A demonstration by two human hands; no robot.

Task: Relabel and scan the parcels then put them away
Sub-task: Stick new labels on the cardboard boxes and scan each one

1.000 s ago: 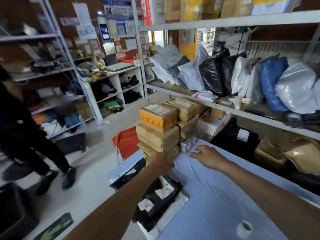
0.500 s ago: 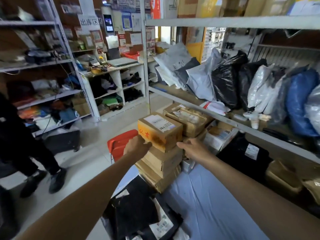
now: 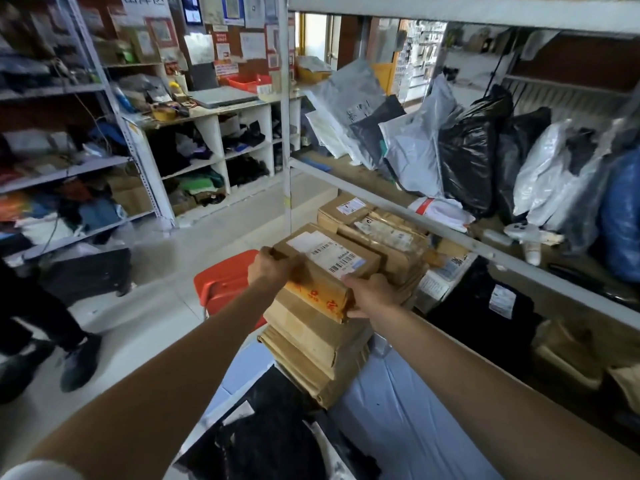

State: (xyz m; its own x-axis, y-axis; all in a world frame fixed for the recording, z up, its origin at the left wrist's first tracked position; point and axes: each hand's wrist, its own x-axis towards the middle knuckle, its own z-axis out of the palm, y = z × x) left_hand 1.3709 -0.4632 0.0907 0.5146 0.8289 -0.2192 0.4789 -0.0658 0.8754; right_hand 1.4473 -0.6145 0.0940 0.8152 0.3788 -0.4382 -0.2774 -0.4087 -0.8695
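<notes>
Nearest to me, black bags [image 3: 270, 438] lie on the blue table [image 3: 398, 427]. Both my arms reach forward over it. My left hand [image 3: 268, 270] has its fingers curled over the far left edge of the top box [image 3: 325, 268], and my right hand [image 3: 369, 294] grips the box's near right end, so both are holding it. The box has a white label [image 3: 332, 252] facing up and red print on its near side. It's at the top of a brown box stack [image 3: 311, 344] at the table's left edge; can't tell whether it's lifted clear. A red stool [image 3: 221, 282] stands just left of the stack, and more boxes [image 3: 381, 233] sit just behind it. Further back, a shelf rail [image 3: 450, 237] has grey and black poly bags [image 3: 464, 157] above it. A person's legs [image 3: 41, 313] are at far left.
</notes>
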